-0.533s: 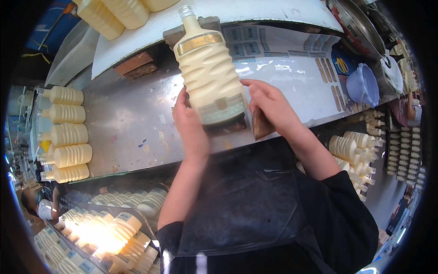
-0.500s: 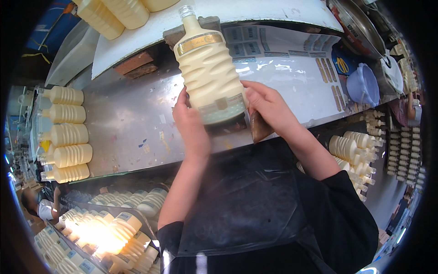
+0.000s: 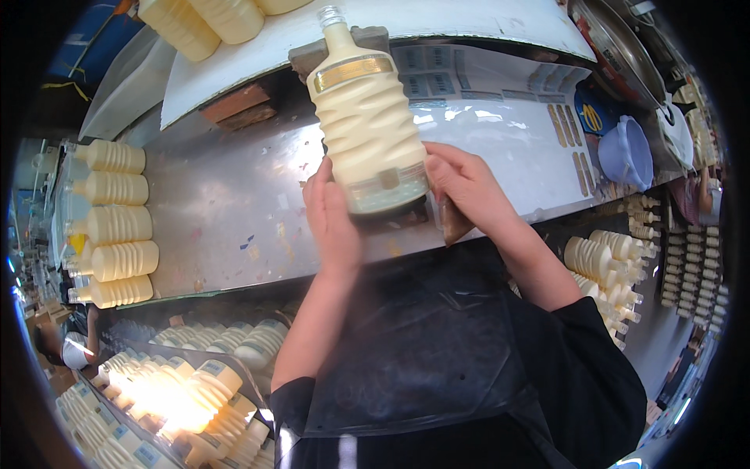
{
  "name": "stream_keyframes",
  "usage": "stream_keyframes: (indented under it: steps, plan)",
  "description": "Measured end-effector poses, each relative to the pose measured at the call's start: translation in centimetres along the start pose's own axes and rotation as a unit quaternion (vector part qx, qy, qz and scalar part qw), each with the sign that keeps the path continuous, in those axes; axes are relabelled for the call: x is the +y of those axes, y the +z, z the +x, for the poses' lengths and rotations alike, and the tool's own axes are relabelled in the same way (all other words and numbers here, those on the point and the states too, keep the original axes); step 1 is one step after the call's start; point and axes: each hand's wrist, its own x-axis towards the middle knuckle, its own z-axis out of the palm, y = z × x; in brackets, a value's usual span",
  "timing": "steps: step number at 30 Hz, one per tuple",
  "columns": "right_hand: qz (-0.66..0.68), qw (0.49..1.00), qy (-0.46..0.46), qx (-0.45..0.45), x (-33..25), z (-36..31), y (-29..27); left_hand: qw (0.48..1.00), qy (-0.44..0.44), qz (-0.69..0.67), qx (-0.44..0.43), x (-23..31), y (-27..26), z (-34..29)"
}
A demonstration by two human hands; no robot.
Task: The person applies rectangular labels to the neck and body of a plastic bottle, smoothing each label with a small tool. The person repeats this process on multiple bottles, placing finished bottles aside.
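Observation:
A cream bottle (image 3: 367, 117) with wavy ridged sides and a clear neck stands out over the metal worktop (image 3: 203, 211). A gold label strip (image 3: 353, 72) crosses its shoulder, and a greenish clear band with a small square mark runs round its base. My left hand (image 3: 332, 215) is closed against the lower left side, its fingers partly behind the bottle. My right hand (image 3: 473, 184) grips the lower right side, thumb on the edge. A brown, flat, pointed piece (image 3: 455, 223) sticks out below my right palm; its kind I cannot make out.
Several cream bottles (image 3: 117, 225) lie in a row at the left end. Label sheets (image 3: 469, 70) and gold strips (image 3: 564, 125) lie at the right, near a lavender bucket (image 3: 625, 152). A white shelf (image 3: 484, 19) on bricks (image 3: 238, 108) spans the back. Crated bottles (image 3: 219, 383) stand below left.
Both hands keep their hold on the bottle. The bottle and hands sit slightly farther right in the picture, as does the worktop, so the view itself has shifted a little.

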Motion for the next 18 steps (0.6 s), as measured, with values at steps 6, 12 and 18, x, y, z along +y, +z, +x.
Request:
stream_keyframes:
  steps: [6,12,18]
  plan:
    - [-0.060,0.998,-0.016,0.004,-1.7,-0.7,-0.8,0.993,0.074,0.083,-0.025,-0.7,-0.5,-0.4]
    - [-0.008,1.000,0.004,-0.004,-0.5,-0.3,-0.7,0.980,0.139,0.137,0.044,0.8,-0.3,0.1]
    - [0.024,0.998,0.056,0.009,-0.5,-0.2,-0.3,0.971,0.161,0.155,0.084,1.8,0.1,0.1]
